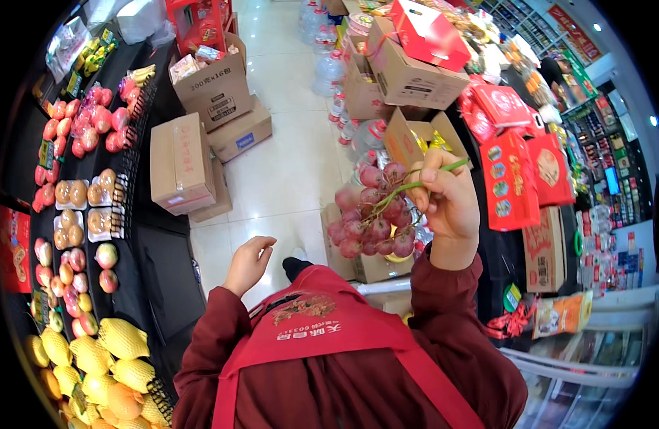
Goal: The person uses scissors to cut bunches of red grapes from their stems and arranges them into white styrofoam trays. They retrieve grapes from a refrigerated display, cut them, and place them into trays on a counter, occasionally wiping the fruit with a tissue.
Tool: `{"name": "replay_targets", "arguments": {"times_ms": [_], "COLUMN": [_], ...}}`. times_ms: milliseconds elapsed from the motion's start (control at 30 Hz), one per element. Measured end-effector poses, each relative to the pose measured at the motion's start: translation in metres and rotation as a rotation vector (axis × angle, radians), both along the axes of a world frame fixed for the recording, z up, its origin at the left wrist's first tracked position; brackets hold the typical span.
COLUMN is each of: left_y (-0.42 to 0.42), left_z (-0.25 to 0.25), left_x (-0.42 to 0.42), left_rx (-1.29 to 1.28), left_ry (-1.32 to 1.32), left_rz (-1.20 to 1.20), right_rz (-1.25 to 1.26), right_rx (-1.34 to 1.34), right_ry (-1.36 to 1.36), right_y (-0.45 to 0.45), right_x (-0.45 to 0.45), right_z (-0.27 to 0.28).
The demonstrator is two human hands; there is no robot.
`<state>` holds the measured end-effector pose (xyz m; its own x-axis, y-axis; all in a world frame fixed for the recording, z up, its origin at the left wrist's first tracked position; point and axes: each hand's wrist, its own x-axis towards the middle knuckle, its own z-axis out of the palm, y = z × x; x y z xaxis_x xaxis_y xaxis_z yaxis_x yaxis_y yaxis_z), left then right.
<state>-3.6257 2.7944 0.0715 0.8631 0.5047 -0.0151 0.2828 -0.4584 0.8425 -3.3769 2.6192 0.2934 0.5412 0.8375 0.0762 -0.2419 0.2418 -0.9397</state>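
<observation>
My right hand (442,198) is raised and pinches the green stem (410,186) of a bunch of red grapes (375,214). The bunch hangs to the left of the fingers, over cardboard boxes and large bottles. Empty and lowered, my left hand (249,265) is in front of my body with its fingers loosely bent, above the tiled floor. A red apron (308,311) with printing covers my front, over dark red sleeves.
Left, a black shelf carries apples (107,256), trays of brown pears (71,194) and net-wrapped pomelos (123,338). Cardboard boxes (182,161) edge the tiled aisle (278,161). Right are water bottles (329,75), red gift boxes (509,179) and an open carton (401,139); a person (553,72) is farther back.
</observation>
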Motion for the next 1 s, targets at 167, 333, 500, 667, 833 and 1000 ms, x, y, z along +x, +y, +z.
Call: {"name": "replay_targets", "arguments": {"times_ms": [167,333,500,667,833,1000], "left_y": [0.092,0.185,0.3,0.428,0.531,0.624], "left_z": [0.0,-0.038,-0.062,-0.005,0.086,0.142], "left_x": [0.071,0.152,0.262,0.412,0.575,0.728], "left_rx": [-0.059,-0.209,-0.237,-0.129,-0.082,-0.062], "left_ry": [-0.009,-0.046,0.001,-0.067,-0.243,-0.467], "left_rz": [0.105,0.227,0.241,0.125,-0.001,-0.116], "right_rz": [0.042,-0.012,-0.017,0.026,0.008,0.072], "right_rx": [0.029,-0.008,-0.048,-0.063,-0.075,-0.052], "right_ry": [0.064,0.094,0.089,0.114,0.155,0.087], "right_y": [0.111,0.22,0.328,0.435,0.541,0.646], "right_x": [0.104,0.205,0.312,0.419,0.525,0.64], "right_z": [0.01,0.011,0.0,0.011,0.016,0.001]}}
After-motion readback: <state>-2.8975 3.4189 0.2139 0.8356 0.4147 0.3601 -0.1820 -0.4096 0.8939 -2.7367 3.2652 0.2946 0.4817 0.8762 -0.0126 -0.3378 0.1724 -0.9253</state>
